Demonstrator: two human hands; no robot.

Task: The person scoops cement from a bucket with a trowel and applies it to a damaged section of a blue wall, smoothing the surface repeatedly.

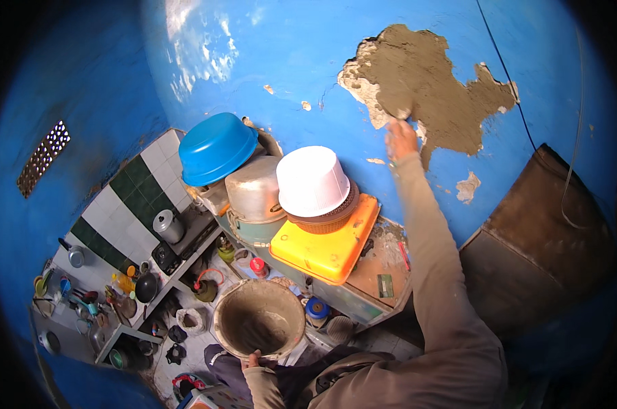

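My right hand (402, 140) is raised to the wet grey plaster patch (436, 85) on the chipped blue wall, closed on a small rounded tool (402, 111) that touches the patch's lower left part; the tool's exact shape is unclear. Low in the view, my left hand (252, 359) grips the near rim of a dirty round bucket (230, 310), with dull grey residue inside. Below the patch, a blue basin (213, 143), a metal pot (248, 187), a white tub (312, 174) and a yellow tray (322, 249) are piled on a cabinet (376, 276).
A tiled counter at left holds a lidded pot (168, 225), a black pan (147, 288) and several utensils. Jars, including a blue-lidded one (317, 307), crowd the floor beside the bucket. A brown sheet panel (526, 245) leans at right, with cables (504, 68) hanging down the wall.
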